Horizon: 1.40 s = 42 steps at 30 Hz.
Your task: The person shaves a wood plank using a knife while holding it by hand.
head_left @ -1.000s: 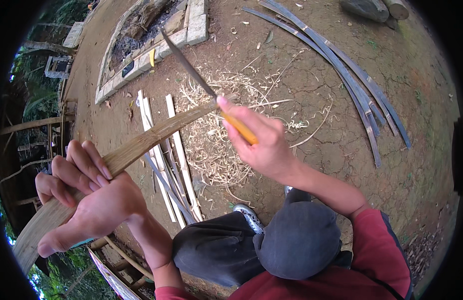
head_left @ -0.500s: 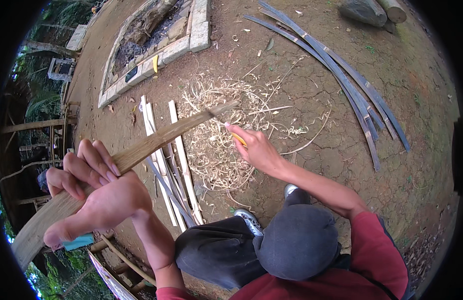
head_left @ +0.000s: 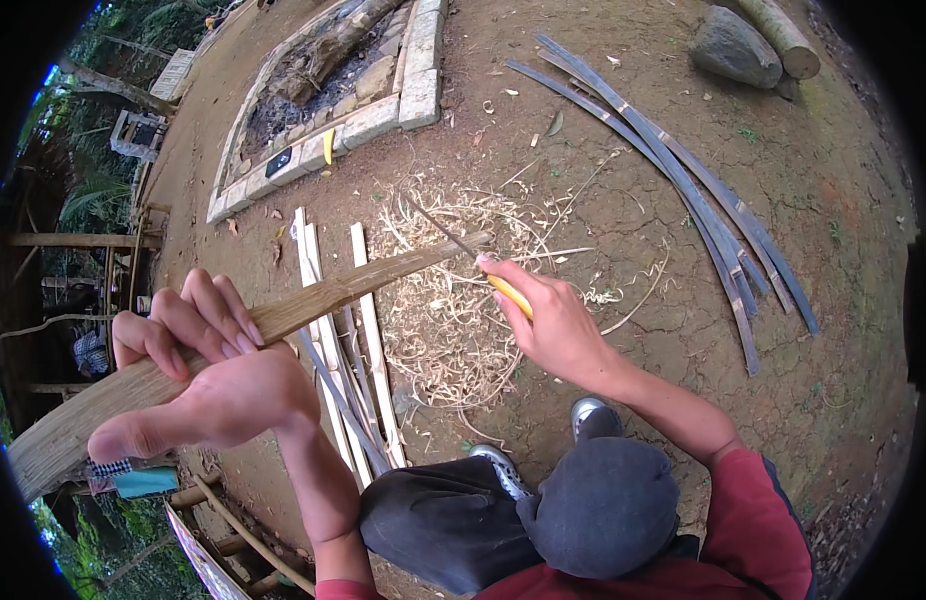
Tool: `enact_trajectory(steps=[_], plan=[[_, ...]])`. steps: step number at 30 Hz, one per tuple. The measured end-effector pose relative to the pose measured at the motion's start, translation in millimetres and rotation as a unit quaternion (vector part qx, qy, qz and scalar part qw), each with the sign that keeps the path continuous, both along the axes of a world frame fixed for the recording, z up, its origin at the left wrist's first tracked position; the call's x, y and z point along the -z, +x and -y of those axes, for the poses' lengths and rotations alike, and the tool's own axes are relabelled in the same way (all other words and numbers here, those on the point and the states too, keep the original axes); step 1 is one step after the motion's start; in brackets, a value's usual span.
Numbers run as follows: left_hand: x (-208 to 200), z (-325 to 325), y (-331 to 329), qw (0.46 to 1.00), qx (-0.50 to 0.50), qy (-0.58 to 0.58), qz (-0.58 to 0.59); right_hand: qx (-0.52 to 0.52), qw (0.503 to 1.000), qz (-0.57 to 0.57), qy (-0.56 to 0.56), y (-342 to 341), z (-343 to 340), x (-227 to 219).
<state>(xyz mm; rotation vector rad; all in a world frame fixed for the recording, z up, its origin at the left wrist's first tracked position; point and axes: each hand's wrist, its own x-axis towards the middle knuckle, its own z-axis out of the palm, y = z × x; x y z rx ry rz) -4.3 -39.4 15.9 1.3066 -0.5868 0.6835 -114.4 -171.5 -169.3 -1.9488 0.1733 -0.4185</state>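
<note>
My left hand [head_left: 233, 385] is closed round a long tapering piece of wood [head_left: 353, 282], palm up with the thumb stretched along it. The wood slants from the lower left up to a narrow tip above the shavings. In my closed right hand [head_left: 563, 325] is a knife with a yellow handle [head_left: 510, 296]. Its thin dark blade [head_left: 438, 225] points up and left, crossing the wood close to the tip. Whether the edge is biting into the wood I cannot tell. Pale curled shavings [head_left: 453, 365] lie heaped on the ground below.
Pale split strips [head_left: 373, 345] lie left of the shavings. Long dark strips [head_left: 683, 170] stretch across the right ground. A stone-edged fire pit [head_left: 420, 95] carries a phone [head_left: 278, 162] and a yellow object [head_left: 328, 146]. A rock [head_left: 733, 45] and log [head_left: 783, 40] lie far right.
The knife has slid toward the wood's tip, and more of its blade now shows beyond the wood. My right hand has shifted right and nearer. The whole view has moved slightly.
</note>
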Motion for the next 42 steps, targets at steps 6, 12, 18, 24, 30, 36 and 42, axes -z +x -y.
enact_trajectory(steps=[6,12,18,24,30,36,42], plan=[[4,13,-8,1.0,0.001,-0.014,-0.017,0.058,0.978,0.198,0.02,17,-11,-3],[-1,12,-9,0.999,0.02,-0.022,-0.016,-0.003,0.992,0.125,-0.014,29,-1,15],[3,25,-8,0.999,-0.009,-0.033,-0.033,-0.051,0.997,-0.061,-0.007,23,-15,67],[2,6,-8,0.999,-0.003,0.0,-0.032,0.036,0.981,0.189,0.038,18,-23,-15],[-1,1,2,0.997,0.07,-0.024,-0.012,-0.059,0.994,-0.087,0.018,19,-10,39],[3,15,-11,0.999,0.001,0.001,-0.034,-0.009,0.998,0.065,-0.027,25,-18,23],[-1,7,-5,1.0,-0.009,0.004,-0.028,-0.039,0.996,0.071,0.026,28,-14,11]])
